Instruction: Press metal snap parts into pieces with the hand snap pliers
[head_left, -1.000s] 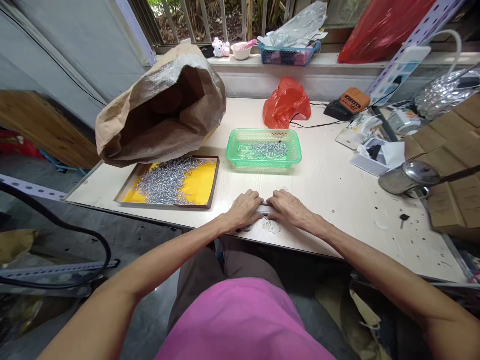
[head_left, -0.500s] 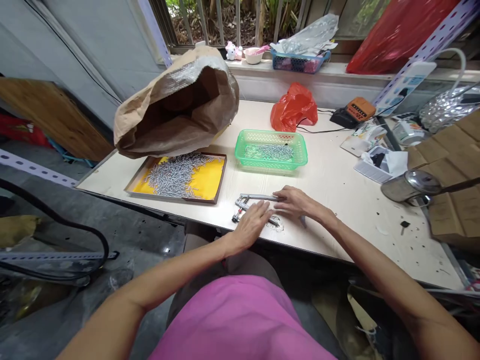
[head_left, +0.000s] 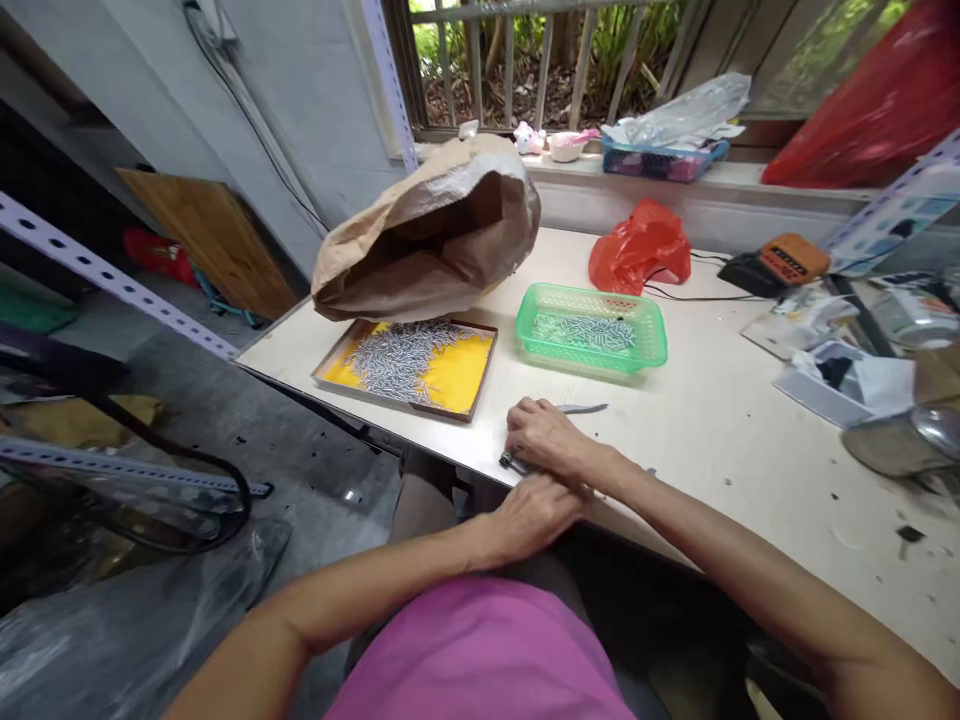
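Two hands met at table [head_left: 720, 440] edge. Right hand [head_left: 546, 440] lay curled over small metal tool [head_left: 579, 408], gripping it; left hand [head_left: 534, 515] sat just below, grip unclear. Many screws heaped in yellow tray [head_left: 457, 375], fewer in green basket [head_left: 591, 330]; judging by that, most of pile remained unprocessed.

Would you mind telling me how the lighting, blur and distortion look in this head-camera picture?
Head view: daylight comes through the barred window, soft and even on the table, with no harsh glare; wide-angle distortion bends the table edge and the shelf rail; the pot at the right edge is smeared, while the right hand, left hand and screws in the tray stay fairly sharp.
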